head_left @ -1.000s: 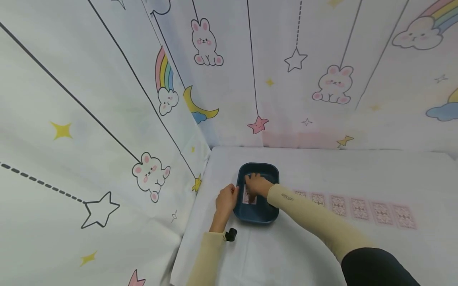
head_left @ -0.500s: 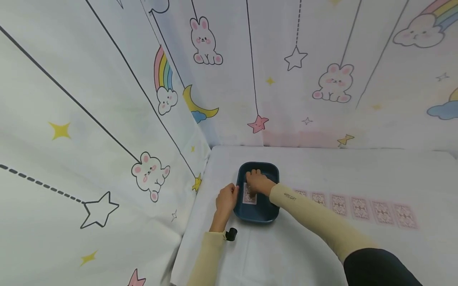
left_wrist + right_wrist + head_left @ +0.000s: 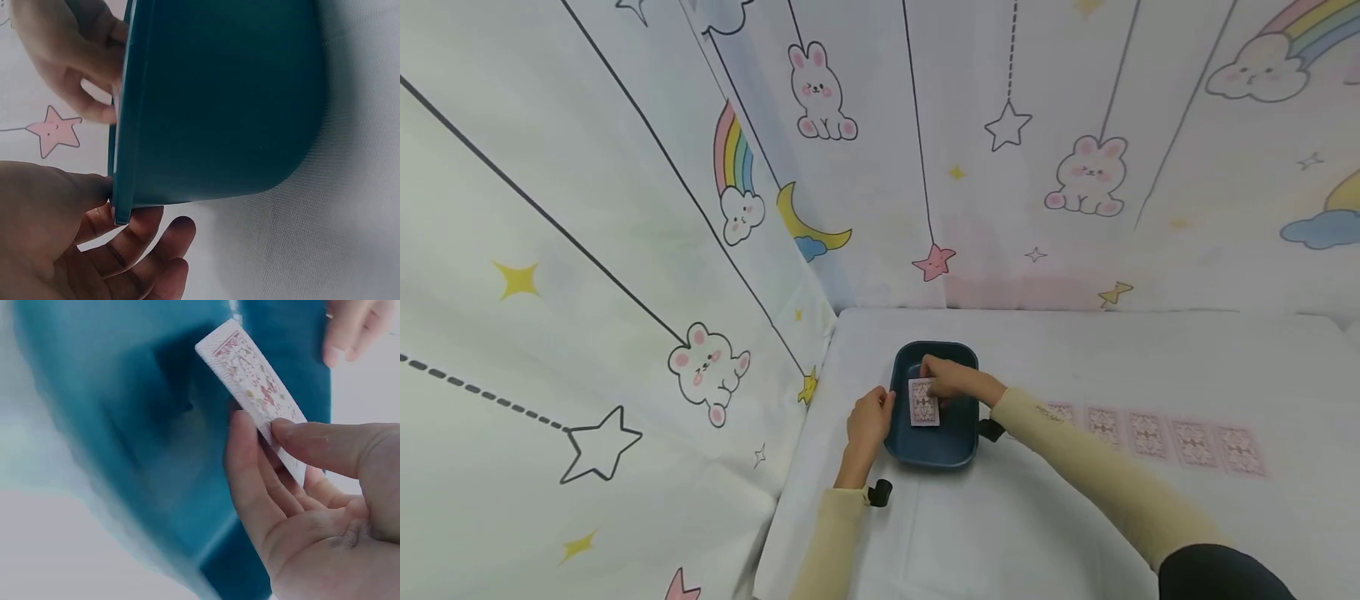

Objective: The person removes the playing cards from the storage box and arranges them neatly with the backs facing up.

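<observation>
A deck of playing cards [image 3: 924, 403] with a red-and-white patterned back is in the dark teal plastic tub [image 3: 934, 458]. My right hand [image 3: 953, 380] reaches inside and grips it. In the right wrist view the thumb lies on the patterned face of the deck [image 3: 253, 378], fingers behind it, the deck tilted above the tub floor. My left hand [image 3: 868, 422] holds the tub's left rim. Close up in the left wrist view, the left thumb [image 3: 94, 189] sits on one side of the rim, with the fingers curled under the other.
Right of the tub, a row of several face-down cards [image 3: 1147, 434] lies on the white-covered table [image 3: 1030, 525]; the right sleeve [image 3: 1075, 467] covers part of the row. Behind stands a cartoon-printed cloth wall [image 3: 1000, 217], with another along the left side.
My right hand has drawn slightly right and its hold on the deck has shifted, leaving more of the patterned back showing. The left hand stays on the rim; the head view has shifted a little.
</observation>
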The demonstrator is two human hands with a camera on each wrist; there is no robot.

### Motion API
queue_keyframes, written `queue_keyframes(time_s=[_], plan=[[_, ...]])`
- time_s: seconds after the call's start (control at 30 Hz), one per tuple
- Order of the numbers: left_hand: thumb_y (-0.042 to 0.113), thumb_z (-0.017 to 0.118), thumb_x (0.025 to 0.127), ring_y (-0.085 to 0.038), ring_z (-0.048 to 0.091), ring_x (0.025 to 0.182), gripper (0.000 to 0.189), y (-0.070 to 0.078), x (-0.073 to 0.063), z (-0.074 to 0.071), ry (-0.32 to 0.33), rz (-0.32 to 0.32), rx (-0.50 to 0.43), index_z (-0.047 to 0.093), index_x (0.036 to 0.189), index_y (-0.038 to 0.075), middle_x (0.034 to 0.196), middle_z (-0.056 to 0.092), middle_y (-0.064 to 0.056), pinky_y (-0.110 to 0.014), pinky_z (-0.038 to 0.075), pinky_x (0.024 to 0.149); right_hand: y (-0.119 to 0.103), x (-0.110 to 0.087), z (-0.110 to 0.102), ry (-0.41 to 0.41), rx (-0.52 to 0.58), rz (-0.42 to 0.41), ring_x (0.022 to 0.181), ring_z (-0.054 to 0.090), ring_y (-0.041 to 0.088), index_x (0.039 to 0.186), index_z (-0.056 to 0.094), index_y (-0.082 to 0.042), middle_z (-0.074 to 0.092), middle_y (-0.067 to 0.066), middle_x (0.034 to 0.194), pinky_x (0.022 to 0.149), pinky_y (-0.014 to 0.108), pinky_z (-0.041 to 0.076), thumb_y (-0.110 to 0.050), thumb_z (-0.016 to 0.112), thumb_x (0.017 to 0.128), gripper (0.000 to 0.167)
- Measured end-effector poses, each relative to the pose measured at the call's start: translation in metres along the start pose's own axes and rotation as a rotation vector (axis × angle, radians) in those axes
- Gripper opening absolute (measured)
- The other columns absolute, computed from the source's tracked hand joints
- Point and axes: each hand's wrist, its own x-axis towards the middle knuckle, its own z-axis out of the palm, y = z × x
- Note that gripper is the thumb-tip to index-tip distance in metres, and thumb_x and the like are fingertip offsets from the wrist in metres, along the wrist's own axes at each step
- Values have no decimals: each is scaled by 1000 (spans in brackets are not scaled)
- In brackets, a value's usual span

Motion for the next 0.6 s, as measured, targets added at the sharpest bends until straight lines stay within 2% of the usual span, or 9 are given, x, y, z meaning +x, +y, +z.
queue_keyframes(time_s=[0.1,0.3,0.47,0.6], plan=[[29,56,103,-17,48,55,29,0,0,2,-1,-2,2,59,81,10,66,54,-4,-30,34,50,10,-12,-9,28,46,-46,79,70,27,124,50,-4,61,18,110,75,44,59,-2,63,96,31],[29,56,104,-16,47,54,30,-1,-1,2,-1,11,7,59,81,10,66,56,-3,-30,34,49,36,-43,-25,100,119,-108,78,64,20,127,53,-3,64,16,103,69,34,57,-6,65,95,34],[30,55,104,-18,48,54,30,0,-3,2,-14,-3,16,58,80,11,66,56,-3,-32,35,50,67,-77,-39,128,191,-132,81,61,24,128,53,-3,65,13,95,75,43,56,-7,65,95,35],[31,54,104,-18,48,54,31,-1,-3,3,-11,-12,16,57,80,12,66,55,-3,-32,34,50,96,-104,-48,142,221,-156,80,60,27,129,52,-1,64,12,84,74,46,54,-10,64,98,34]])
